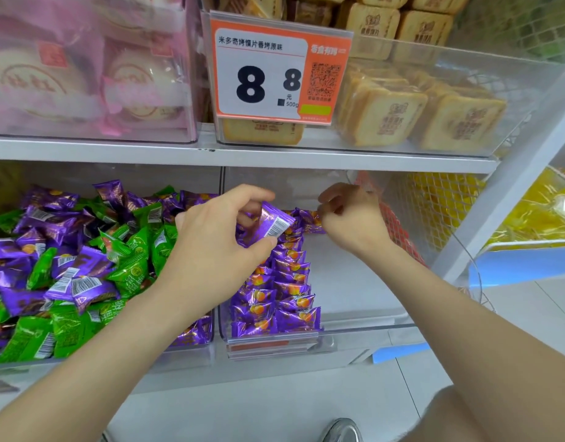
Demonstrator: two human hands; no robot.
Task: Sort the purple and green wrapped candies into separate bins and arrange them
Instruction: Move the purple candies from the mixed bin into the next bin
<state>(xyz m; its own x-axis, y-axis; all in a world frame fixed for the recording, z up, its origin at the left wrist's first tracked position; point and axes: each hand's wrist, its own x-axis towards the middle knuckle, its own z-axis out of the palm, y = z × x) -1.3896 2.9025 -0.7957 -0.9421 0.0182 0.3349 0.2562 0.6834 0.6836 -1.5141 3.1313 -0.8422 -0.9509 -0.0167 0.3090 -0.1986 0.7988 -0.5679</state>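
Observation:
A clear bin on the left (191, 349) holds a mixed heap of purple candies (64, 224) and green candies (131, 269). The clear bin to its right (364, 330) has purple candies (284, 301) lined up in two rows along its left side. My left hand (217, 247) hovers over the divide between the bins and pinches one purple candy (270, 224) between thumb and fingers. My right hand (351, 218) reaches to the far end of the rows, fingers curled at a purple candy (311, 220) there; whether it grips that candy is unclear.
Above, a shelf (242, 154) carries clear bins of pink-wrapped cakes (83, 81) and toast-slice packs (418, 113), with an orange price tag (274, 71). A wire basket with yellow packs (440, 205) stands at the right. The floor and a shoe (341, 430) lie below.

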